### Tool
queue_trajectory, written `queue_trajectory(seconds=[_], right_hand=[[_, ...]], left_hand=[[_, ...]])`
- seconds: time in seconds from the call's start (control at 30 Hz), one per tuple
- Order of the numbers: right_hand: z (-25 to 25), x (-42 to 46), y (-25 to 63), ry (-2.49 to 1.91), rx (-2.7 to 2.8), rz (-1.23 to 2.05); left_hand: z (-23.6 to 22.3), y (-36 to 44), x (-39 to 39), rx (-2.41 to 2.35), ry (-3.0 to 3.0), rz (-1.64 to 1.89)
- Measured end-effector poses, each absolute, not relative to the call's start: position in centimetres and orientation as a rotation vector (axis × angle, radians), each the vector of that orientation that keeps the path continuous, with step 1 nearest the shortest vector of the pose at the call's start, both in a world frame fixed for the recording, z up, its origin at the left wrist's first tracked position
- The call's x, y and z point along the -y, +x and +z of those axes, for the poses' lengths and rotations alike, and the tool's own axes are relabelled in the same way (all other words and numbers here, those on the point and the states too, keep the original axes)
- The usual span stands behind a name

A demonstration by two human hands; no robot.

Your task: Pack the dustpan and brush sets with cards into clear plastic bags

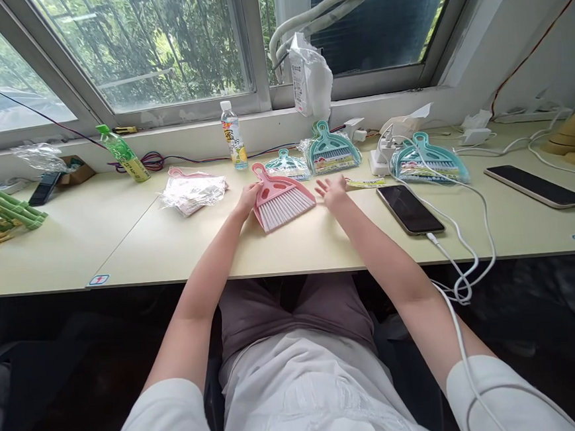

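Observation:
A pink mini dustpan and brush set rests on the desk in front of me, its white bristles facing me. My left hand is closed on its left edge near the handle. Just beyond its right side, my right hand is open with fingers spread, apart from the bristles. A yellow label strip lies right beside that hand. Behind are teal dustpan and brush sets: a small one, a larger one, and another farther right. Pink pieces in clear wrap lie to the left.
A phone with a white cable sits right of my right arm; the cable loops over the desk edge. Another phone and tape rolls are farther right. A clear bottle and green bottle stand toward the window.

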State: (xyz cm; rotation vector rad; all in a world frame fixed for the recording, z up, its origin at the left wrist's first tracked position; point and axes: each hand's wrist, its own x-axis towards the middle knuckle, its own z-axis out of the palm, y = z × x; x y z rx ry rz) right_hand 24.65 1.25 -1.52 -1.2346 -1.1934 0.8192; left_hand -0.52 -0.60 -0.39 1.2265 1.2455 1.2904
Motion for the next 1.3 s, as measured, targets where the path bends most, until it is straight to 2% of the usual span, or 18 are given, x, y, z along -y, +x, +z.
queue_trajectory(seconds=[0.1,0.3,0.5,1.0,1.3], right_hand=[[-0.5,0.5,22.4,-1.300,1.143,1.058],[0.9,4.3,18.8,-1.523,1.829,0.316],[0.1,5.1,17.3,-1.545,2.030,0.099],[0.9,4.1,18.3,-1.653,1.856,0.367],[1.0,3.4,18.7,-1.516,1.771,0.479]], left_hand=[[-0.3,-0.2,1.1,-1.268,1.250,1.182],[-0.5,0.7,1.5,-1.167,1.356,1.115],[-1.2,1.6,1.5,-1.048,1.435,1.117],[-0.7,0.4,1.3,-1.024,1.590,1.006],[0.7,-0.1,1.1,-0.956,1.755,1.038]])
